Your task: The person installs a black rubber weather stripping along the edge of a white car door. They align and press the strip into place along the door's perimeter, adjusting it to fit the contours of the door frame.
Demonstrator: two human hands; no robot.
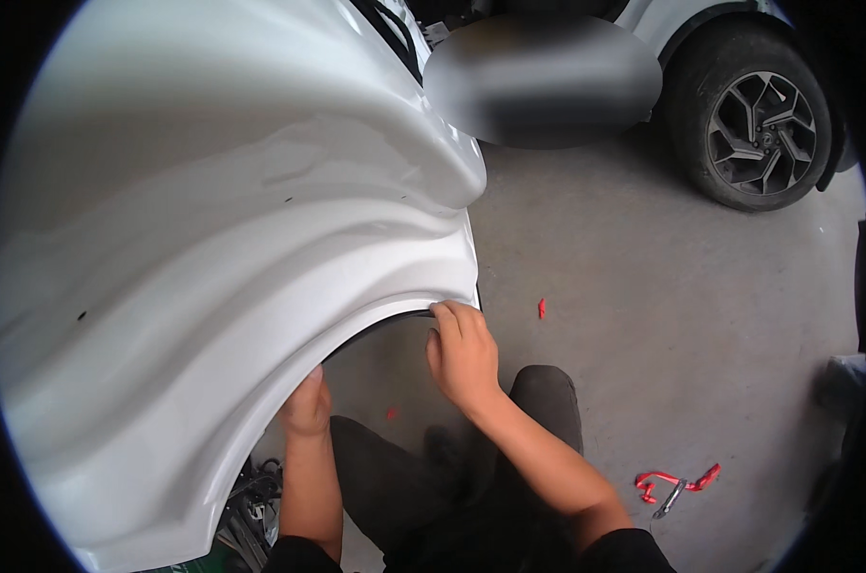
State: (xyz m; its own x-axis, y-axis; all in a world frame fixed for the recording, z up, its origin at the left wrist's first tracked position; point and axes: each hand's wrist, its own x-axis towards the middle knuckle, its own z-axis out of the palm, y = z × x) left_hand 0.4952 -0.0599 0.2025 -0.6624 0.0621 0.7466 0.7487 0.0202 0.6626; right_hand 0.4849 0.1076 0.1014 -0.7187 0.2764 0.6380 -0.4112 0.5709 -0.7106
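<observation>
A white car body panel [357,239] with a curved wheel-arch edge fills the left and middle. Along the underside of that edge runs a thin black strip [376,329]. My right hand [464,358] is closed at the right part of the arch, fingertips bent over the edge beside the strip and thumb below. Further left and lower on the same arch, my left hand [307,406] touches the edge with its thumb up. The panel hides most of its fingers, so its grip is unclear.
Red pieces and a small metal tool [675,497] lie on the grey floor at lower right. Another red piece [542,308] lies near the panel. A car wheel [762,124] stands at the far right. Dark parts and cables [252,506] show below the panel at lower left.
</observation>
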